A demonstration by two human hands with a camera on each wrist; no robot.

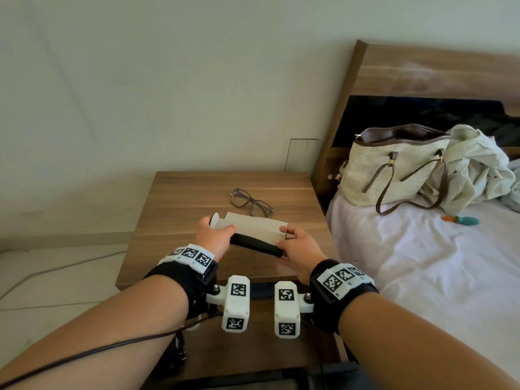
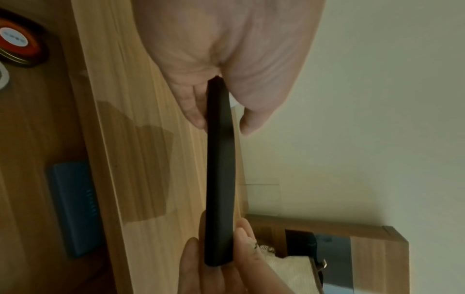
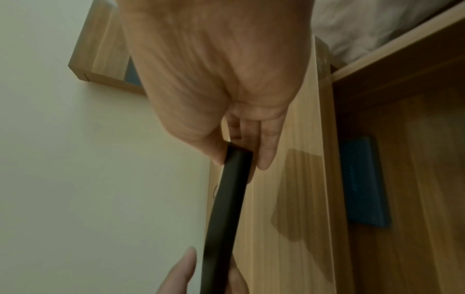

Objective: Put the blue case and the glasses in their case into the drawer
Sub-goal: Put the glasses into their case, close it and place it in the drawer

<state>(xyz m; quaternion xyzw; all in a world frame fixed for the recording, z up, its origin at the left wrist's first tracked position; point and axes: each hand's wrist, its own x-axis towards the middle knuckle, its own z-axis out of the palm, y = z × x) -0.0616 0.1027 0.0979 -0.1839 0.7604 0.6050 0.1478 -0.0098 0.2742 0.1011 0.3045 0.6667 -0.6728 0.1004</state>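
The glasses case (image 1: 254,229), black outside and pale inside, hangs open just above the wooden nightstand (image 1: 183,198). My left hand (image 1: 216,235) grips its left end and my right hand (image 1: 298,246) grips its right end. In the wrist views the case's black edge (image 2: 220,179) (image 3: 226,199) runs between the thumb and fingers of both hands. The glasses (image 1: 251,202) lie unfolded on the nightstand just behind the case. The blue case (image 2: 75,208) (image 3: 365,183) lies flat inside the open drawer (image 2: 32,159) below the top.
A round red and black tin (image 2: 17,41) sits in the drawer, away from the blue case. Right of the nightstand is a bed (image 1: 422,263) with a woven handbag (image 1: 394,170), crumpled cloth (image 1: 478,170) and a small orange and teal item (image 1: 461,220). A wall stands behind.
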